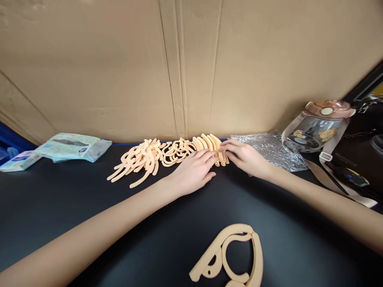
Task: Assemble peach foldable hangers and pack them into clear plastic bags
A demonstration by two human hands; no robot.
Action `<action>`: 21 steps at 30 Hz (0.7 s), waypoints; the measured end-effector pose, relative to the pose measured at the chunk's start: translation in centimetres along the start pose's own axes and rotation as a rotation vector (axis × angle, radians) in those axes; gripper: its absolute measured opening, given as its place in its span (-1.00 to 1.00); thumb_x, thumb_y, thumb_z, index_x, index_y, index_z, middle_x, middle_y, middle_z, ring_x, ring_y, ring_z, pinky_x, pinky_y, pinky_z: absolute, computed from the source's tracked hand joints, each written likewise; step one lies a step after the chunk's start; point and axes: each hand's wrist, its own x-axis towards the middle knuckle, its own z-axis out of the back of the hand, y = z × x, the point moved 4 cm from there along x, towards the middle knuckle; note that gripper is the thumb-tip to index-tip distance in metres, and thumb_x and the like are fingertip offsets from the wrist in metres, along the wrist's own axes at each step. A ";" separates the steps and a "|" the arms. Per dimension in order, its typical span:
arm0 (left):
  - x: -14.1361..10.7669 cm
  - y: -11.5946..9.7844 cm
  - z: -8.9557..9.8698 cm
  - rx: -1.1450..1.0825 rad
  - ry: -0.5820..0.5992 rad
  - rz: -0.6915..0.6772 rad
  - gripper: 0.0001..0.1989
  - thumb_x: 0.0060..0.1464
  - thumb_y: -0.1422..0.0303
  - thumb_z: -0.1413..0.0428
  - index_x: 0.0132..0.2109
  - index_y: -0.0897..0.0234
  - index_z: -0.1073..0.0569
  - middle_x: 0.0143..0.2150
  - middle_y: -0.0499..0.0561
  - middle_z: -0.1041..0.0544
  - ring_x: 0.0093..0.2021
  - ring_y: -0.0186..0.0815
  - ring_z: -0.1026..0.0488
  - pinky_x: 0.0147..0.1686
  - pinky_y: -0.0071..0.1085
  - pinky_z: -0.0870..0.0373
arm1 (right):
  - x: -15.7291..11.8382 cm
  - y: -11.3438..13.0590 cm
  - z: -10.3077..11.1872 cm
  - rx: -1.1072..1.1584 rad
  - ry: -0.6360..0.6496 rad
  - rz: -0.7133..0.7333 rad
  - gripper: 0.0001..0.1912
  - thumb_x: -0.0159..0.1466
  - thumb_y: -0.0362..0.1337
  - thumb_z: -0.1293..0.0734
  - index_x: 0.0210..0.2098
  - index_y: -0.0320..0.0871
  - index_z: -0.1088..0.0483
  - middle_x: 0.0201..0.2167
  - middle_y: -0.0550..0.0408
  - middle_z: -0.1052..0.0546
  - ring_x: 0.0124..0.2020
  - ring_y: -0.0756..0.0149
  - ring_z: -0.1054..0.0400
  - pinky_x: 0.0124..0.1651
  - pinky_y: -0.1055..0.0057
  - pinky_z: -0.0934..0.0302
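Observation:
Beige curved plastic pieces lie in a row along the back of the black table. My left hand (pixel 194 170) rests over the stacked arched pieces (pixel 206 142), its fingers apart and touching them. At their right side my right hand (pixel 243 158) reaches in with spread fingers, the fingertips against the stack. Left of the hands are small hook-shaped pieces (pixel 172 153) and a tangled heap of longer arms (pixel 140 157). Nearer to me, a beige assembly of curved parts (pixel 229 255) lies on the table, cut off by the bottom edge of the view.
Crumpled clear plastic (pixel 269 149) lies right of the stack, beside a clear bottle (pixel 318 129) with a strap (pixel 332 179). A wipes packet (pixel 73 146) is at the left. Brown cardboard (pixel 119 71) stands behind the table (pixel 143 239).

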 end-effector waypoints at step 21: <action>-3.7 1.3 2.1 -0.295 -0.178 0.538 -0.72 0.23 0.36 0.00 0.07 0.27 -0.30 0.11 0.10 -0.41 0.12 -0.15 -0.36 0.03 -0.21 -0.37 | -0.7 -0.3 -0.8 0.156 0.122 -0.087 -0.54 0.39 -0.02 -0.08 0.19 -0.02 -0.27 0.22 -0.05 -0.27 0.22 0.11 -0.21 0.28 0.07 -0.07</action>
